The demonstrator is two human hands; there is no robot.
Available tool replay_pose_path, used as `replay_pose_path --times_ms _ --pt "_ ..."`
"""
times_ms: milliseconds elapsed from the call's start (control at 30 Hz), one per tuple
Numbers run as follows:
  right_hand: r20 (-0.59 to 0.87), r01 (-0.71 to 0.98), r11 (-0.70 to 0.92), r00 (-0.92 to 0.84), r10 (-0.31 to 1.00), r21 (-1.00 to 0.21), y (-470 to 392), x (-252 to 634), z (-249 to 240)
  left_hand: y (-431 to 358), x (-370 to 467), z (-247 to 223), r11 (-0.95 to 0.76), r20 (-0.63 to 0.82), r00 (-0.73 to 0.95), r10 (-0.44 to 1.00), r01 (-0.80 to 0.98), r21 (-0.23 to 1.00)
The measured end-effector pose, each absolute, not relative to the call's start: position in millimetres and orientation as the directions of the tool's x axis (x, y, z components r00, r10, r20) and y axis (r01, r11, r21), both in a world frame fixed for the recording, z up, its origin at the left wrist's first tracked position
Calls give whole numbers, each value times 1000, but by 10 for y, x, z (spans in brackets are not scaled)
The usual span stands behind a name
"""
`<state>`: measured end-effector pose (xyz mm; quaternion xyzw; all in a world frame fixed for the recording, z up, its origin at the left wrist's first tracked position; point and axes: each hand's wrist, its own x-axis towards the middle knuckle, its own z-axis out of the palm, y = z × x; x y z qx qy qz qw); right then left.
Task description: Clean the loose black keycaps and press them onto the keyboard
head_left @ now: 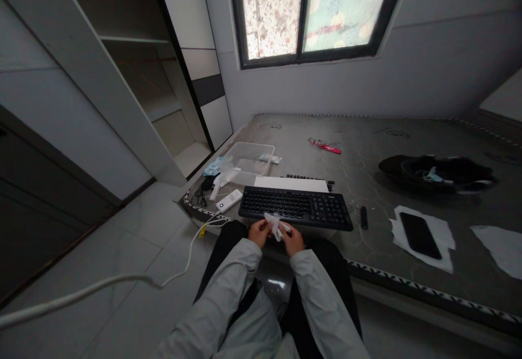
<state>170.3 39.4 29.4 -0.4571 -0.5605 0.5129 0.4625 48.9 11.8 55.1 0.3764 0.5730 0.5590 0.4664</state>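
The left hand (pixel 260 233) pinches one side of the white tissue (pixel 276 227). The tissue is between the hands, by the front edge of the black keyboard (pixel 296 206). The right hand (pixel 293 239) pinches its other side.

Black phone (pixel 420 234) flat on white sheet (pixel 445 232); dark cap (pixel 395 165) behind; clear bin (pixel 255 144) at left; window (pixel 336 8) in wall (pixel 310 90).

Keyboard (pixel 296 206) left of phone (pixel 420 235)

Dim, greyish light comes mainly from the bright window (pixel 302 16). The lower corners fall darker. Wide-angle distortion stretches the edges; fine detail looks soft.
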Motion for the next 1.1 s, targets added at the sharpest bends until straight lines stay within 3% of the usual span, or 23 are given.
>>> replay_pose_path --times_ms 133,233,300,400,500,600,933,1100 --pt "12 59 16 -69 998 -998 383 1720 349 142 509 494 127 -156 -249 956 -126 984" --pt "-17 30 -15 -51 999 -999 370 1733 390 148 487 491 131 -155 -327 932 -93 987" --pt "-30 -15 -31 -46 998 -999 365 1741 413 133 456 533 85 -84 -441 894 -17 996" --pt "-41 -57 -45 -66 997 -997 363 1748 426 78 421 648 -47 151 -541 828 202 978" --pt "-21 -67 -29 -115 993 -997 360 1746 420 8 431 760 -129 327 -418 848 437 890" --pt "-3 -96 -17 -139 990 -995 351 1738 422 -32 471 803 -177 368 -266 891 541 822" --pt "20 -116 3 -152 988 -993 342 1747 439 -14 468 748 -222 355 -168 920 522 823" --pt "6 -134 -10 -118 993 -991 347 1740 445 -30 483 804 -182 331 -218 918 510 841"
